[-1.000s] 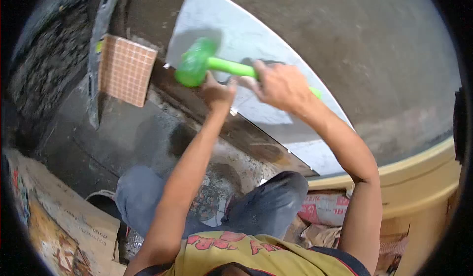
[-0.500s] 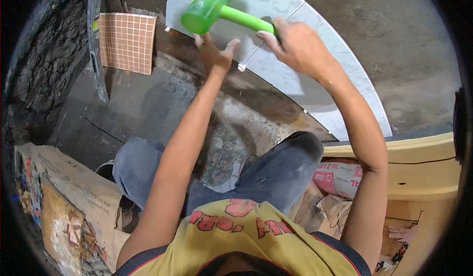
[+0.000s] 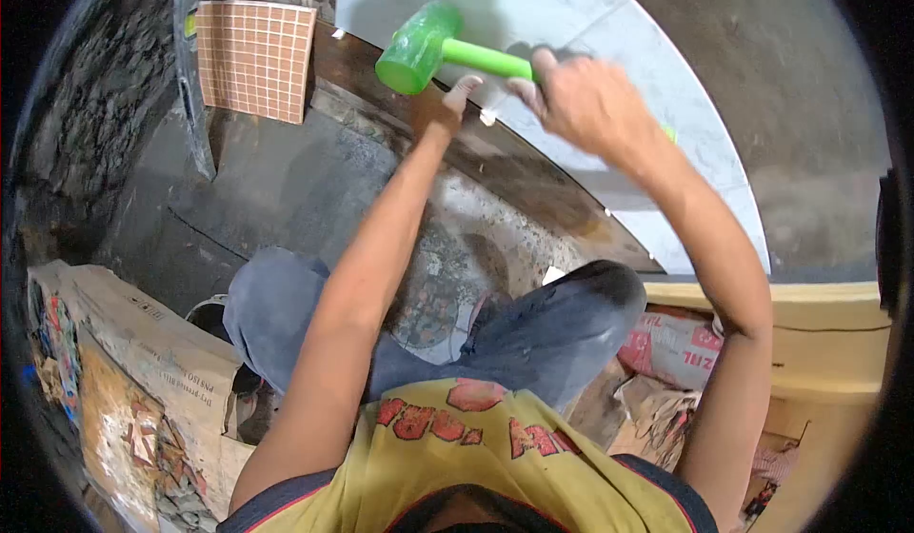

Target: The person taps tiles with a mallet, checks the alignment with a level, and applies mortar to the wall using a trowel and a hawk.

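Note:
My right hand point(image 3: 595, 100) is wrapped round the handle of a green rubber mallet point(image 3: 419, 49), with the handle's end showing beyond my wrist. The mallet head hovers in front of the lower edge of white marble-look tiles point(image 3: 581, 9), which have a curved outer edge. Just below the mallet head is my left hand point(image 3: 443, 112), its thumb stretched up by the tile edge. The mallet head hides most of its fingers. A small white piece point(image 3: 488, 116) sticks out at the tile edge beside the thumb, with others further along that edge.
A brown grid-patterned tile point(image 3: 255, 62) leans at the upper left beside a long grey metal bar point(image 3: 195, 105). Cardboard point(image 3: 143, 333) with broken bits stands at the lower left. A red-and-white sack point(image 3: 671, 347) lies right of my knee, by a yellowish ledge point(image 3: 828, 343).
The view has shifted slightly, so the surroundings sit further right and higher. The mallet head now covers more of my left hand's fingers. My right hand keeps its grip.

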A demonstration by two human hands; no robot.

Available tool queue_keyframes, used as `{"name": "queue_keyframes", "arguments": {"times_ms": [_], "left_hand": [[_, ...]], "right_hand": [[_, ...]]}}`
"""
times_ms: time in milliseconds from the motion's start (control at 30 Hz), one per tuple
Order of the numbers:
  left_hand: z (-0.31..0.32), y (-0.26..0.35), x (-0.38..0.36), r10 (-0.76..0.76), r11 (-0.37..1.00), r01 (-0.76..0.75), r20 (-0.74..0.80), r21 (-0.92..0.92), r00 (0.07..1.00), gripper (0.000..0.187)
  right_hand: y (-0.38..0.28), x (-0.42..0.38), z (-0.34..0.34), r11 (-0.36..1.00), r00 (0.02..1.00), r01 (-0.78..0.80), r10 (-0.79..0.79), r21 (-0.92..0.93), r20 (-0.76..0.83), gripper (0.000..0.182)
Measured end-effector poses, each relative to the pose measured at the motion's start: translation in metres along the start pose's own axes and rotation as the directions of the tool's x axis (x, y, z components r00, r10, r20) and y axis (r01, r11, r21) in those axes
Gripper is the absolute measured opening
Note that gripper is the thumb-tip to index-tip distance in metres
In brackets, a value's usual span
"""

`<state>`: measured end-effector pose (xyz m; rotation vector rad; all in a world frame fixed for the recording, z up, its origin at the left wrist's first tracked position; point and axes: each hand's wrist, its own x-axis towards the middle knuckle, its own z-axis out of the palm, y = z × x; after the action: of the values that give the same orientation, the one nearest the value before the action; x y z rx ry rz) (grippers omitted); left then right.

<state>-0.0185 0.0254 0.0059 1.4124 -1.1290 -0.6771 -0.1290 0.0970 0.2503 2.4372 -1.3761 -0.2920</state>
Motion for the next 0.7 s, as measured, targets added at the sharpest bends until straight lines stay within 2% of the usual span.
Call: {"name": "queue_keyframes", "arguments": {"times_ms": [33,67,133,167,200,233,267,333,367,400,433,467,500,600,667,700], "left_hand": [[-0.008,0.012,-0.002,-0.106,0.992,0.111,0.077,-0.059,0.991,0.127],[-0.006,0.006,-0.004,-0.032,0.991,0.038,0.045,-0.125,0.998,0.129],[0.006,-0.008,-0.002,0.217,0.976,-0.208,-0.218,0.064,0.951,0.129],[0.012,-0.012,0.002,0.325,0.940,-0.259,-0.349,0.221,0.879,0.114],[0.005,-0.014,0.005,0.136,0.978,-0.139,-0.034,-0.158,0.990,0.107],[0.010,-0.016,0.004,0.153,0.980,-0.162,-0.078,-0.113,0.985,0.099],[0.014,-0.019,0.003,0.171,0.981,-0.180,-0.122,-0.067,0.978,0.092],[0.013,-0.021,-0.006,0.039,0.977,-0.020,0.086,-0.213,0.996,0.106],[0.015,-0.020,-0.004,0.133,0.979,-0.146,-0.093,-0.144,0.987,0.115],[0.017,-0.018,-0.002,0.222,0.970,-0.240,-0.267,-0.037,0.938,0.124],[0.009,-0.008,0.001,0.226,0.964,-0.258,-0.306,-0.068,0.925,0.122],[-0.007,-0.005,0.006,0.065,0.964,-0.034,0.111,-0.263,0.992,0.125],[-0.002,-0.010,0.004,0.039,0.975,-0.012,0.115,-0.223,0.993,0.121],[0.026,-0.035,0.008,0.103,0.987,-0.107,-0.038,-0.116,0.994,0.109],[0.015,-0.012,-0.004,0.235,0.963,-0.262,-0.284,-0.062,0.930,0.104],[0.011,-0.007,-0.005,0.227,0.963,-0.261,-0.303,-0.075,0.926,0.097]], "right_hand": [[-0.008,-0.002,-0.002,0.999,1.000,0.024,-0.024,0.031,-0.001,0.041],[-0.019,-0.011,-0.005,0.997,0.999,0.041,-0.042,0.063,0.002,0.041],[-0.034,-0.018,-0.022,0.986,0.991,0.133,-0.136,0.102,0.019,0.041],[-0.034,-0.012,-0.020,0.988,0.992,0.120,-0.123,0.100,0.030,0.041],[-0.030,-0.006,-0.012,0.990,0.993,0.105,-0.109,0.096,0.038,0.041],[-0.025,-0.003,-0.003,0.992,0.995,0.083,-0.088,0.097,0.054,0.040],[-0.015,0.008,0.009,0.994,0.999,-0.029,0.026,0.103,0.031,0.039],[-0.027,0.008,0.006,0.998,0.998,0.035,-0.038,0.061,0.054,0.040],[-0.033,0.008,0.004,0.996,0.995,0.076,-0.078,0.041,0.063,0.041],[-0.037,0.005,0.001,0.990,0.988,0.137,-0.139,0.039,0.069,0.043],[-0.033,0.012,0.000,0.992,0.988,0.126,-0.128,0.025,0.088,0.042],[-0.027,0.015,0.000,0.994,0.987,0.110,-0.111,0.017,0.113,0.041],[-0.025,0.015,0.001,0.996,0.986,0.087,-0.087,0.011,0.141,0.040],[-0.027,0.019,0.002,0.998,0.993,0.063,-0.064,0.011,0.104,0.046],[-0.036,0.017,-0.010,0.995,0.992,0.099,-0.098,-0.014,0.078,0.051],[-0.033,0.020,-0.010,0.996,0.993,0.090,-0.089,-0.015,0.076,0.051]]}}
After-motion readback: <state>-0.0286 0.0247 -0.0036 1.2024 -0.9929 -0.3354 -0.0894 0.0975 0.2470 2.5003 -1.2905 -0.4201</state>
